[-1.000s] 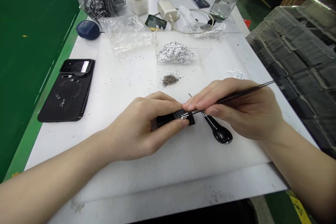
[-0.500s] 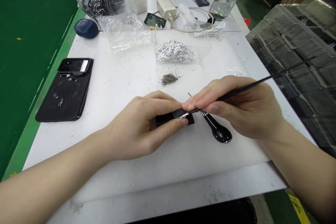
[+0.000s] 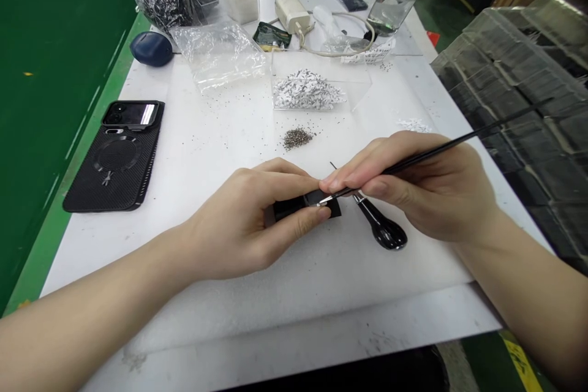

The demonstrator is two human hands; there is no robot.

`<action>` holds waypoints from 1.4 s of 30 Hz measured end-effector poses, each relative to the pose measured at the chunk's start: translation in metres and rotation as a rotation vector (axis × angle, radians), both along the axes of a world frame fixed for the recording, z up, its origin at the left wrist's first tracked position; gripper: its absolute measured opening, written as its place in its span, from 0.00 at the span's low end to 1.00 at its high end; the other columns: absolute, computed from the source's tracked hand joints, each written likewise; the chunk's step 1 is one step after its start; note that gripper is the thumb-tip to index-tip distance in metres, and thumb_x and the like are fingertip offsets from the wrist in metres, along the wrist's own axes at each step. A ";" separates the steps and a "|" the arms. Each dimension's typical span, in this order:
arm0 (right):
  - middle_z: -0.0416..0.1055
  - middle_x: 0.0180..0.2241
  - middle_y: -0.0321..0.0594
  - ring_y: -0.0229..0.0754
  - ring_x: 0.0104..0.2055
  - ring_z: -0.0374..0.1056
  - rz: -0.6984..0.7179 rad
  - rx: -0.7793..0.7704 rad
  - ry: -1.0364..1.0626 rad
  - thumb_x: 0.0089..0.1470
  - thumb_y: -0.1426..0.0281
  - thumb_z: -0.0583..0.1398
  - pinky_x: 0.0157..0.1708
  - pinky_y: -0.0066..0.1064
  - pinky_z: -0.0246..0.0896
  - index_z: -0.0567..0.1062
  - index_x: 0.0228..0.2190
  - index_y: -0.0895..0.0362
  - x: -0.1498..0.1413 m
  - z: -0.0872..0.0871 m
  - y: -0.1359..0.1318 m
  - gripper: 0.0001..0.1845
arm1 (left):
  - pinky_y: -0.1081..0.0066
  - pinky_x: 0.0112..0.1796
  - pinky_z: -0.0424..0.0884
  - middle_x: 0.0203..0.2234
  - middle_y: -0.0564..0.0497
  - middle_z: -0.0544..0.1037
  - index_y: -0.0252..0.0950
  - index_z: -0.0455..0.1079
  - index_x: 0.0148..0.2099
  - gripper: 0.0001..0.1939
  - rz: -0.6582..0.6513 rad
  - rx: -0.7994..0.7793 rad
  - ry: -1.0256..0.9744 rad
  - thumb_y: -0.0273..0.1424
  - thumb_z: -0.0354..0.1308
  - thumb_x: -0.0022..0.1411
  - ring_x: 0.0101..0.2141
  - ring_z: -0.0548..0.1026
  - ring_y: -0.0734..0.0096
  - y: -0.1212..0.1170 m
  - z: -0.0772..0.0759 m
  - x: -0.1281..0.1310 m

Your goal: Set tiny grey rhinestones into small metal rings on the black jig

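My left hand (image 3: pixel 250 220) pinches a small black block (image 3: pixel 287 208) against the table between thumb and fingers; much of the block is covered. My right hand (image 3: pixel 422 187) grips a thin black paintbrush (image 3: pixel 432 152) like a pen. Its silver tip rests at the block's upper surface, by a tiny pale piece, close to my left thumb. The right fingertips touch my left fingertips. Under my right hand lies a tool with a glossy black bulb handle (image 3: pixel 388 231) and a thin metal shaft, partly hidden by the hand.
Beyond my hands are a pile of tiny brown metallic bits (image 3: pixel 297 138) and a clear tray (image 3: pixel 316 107) of small white pieces. A phone (image 3: pixel 117 159) lies left, a blue mouse (image 3: pixel 151 49) behind it. Farther back are plastic bags (image 3: pixel 225 55) and a charger (image 3: pixel 291 14). Compartment boxes (image 3: pixel 514 86) stand right.
Both hands hold nearly the same place and grip. The paintbrush's rear end has shifted slightly, while its tip stays at the block.
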State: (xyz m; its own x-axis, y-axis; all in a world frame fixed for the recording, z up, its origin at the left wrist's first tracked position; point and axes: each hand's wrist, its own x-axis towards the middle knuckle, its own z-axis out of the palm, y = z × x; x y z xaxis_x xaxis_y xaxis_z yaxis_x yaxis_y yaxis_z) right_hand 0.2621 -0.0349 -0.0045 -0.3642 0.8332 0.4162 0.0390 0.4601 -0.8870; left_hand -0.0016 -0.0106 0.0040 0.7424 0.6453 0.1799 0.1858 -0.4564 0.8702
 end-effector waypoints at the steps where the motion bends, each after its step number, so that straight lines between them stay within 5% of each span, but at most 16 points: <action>1: 0.90 0.44 0.34 0.44 0.47 0.88 0.007 0.005 -0.002 0.67 0.75 0.71 0.49 0.34 0.86 0.89 0.48 0.43 0.000 0.000 0.000 0.14 | 0.67 0.48 0.82 0.44 0.47 0.87 0.38 0.83 0.48 0.09 0.000 -0.002 0.000 0.32 0.61 0.78 0.47 0.86 0.62 0.000 0.000 0.000; 15: 0.90 0.41 0.37 0.44 0.47 0.88 0.035 0.068 -0.057 0.66 0.73 0.72 0.50 0.34 0.87 0.90 0.44 0.47 -0.003 0.012 -0.001 0.09 | 0.67 0.50 0.83 0.46 0.49 0.88 0.41 0.85 0.52 0.10 -0.008 0.001 0.001 0.31 0.62 0.78 0.49 0.86 0.62 0.000 0.001 0.000; 18: 0.90 0.40 0.36 0.43 0.41 0.88 -0.058 0.007 0.073 0.67 0.70 0.72 0.41 0.32 0.87 0.90 0.45 0.47 -0.004 0.011 0.001 0.07 | 0.68 0.51 0.83 0.50 0.48 0.89 0.42 0.86 0.55 0.11 0.015 0.012 -0.005 0.31 0.63 0.78 0.51 0.86 0.61 0.000 0.001 0.000; 22: 0.89 0.38 0.32 0.42 0.36 0.86 -0.395 -0.020 0.083 0.64 0.70 0.75 0.31 0.32 0.84 0.91 0.41 0.44 -0.007 0.008 0.007 0.07 | 0.69 0.54 0.83 0.53 0.47 0.89 0.39 0.85 0.60 0.14 0.035 0.061 -0.009 0.31 0.63 0.78 0.52 0.87 0.62 -0.001 0.001 -0.001; 26: 0.90 0.39 0.31 0.42 0.37 0.85 -0.566 -0.052 -0.135 0.60 0.73 0.76 0.39 0.33 0.86 0.91 0.40 0.47 -0.012 -0.001 0.014 0.09 | 0.71 0.53 0.84 0.53 0.47 0.89 0.39 0.84 0.60 0.14 0.032 0.085 -0.012 0.31 0.64 0.78 0.52 0.87 0.63 -0.001 -0.001 -0.001; 31: 0.90 0.41 0.32 0.42 0.40 0.86 -0.521 -0.098 -0.174 0.62 0.72 0.75 0.44 0.33 0.87 0.90 0.41 0.49 -0.017 -0.009 0.017 0.06 | 0.69 0.49 0.85 0.51 0.50 0.90 0.43 0.84 0.61 0.15 0.040 0.097 -0.080 0.29 0.65 0.76 0.51 0.87 0.62 0.000 -0.004 0.001; 42: 0.91 0.43 0.31 0.43 0.46 0.88 -0.515 -0.086 -0.241 0.63 0.74 0.74 0.50 0.31 0.88 0.91 0.42 0.49 -0.021 -0.006 0.013 0.09 | 0.69 0.58 0.83 0.50 0.49 0.90 0.42 0.80 0.65 0.17 -0.034 0.066 -0.002 0.28 0.62 0.79 0.54 0.85 0.64 0.003 0.005 0.001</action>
State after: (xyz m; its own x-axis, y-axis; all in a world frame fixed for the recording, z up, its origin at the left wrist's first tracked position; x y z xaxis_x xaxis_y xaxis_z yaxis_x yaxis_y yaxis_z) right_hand 0.2411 -0.0215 -0.0106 0.0218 0.9554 0.2944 0.4447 0.2545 -0.8588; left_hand -0.0007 -0.0077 0.0094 0.7635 0.6061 0.2229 0.1676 -0.5192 0.8381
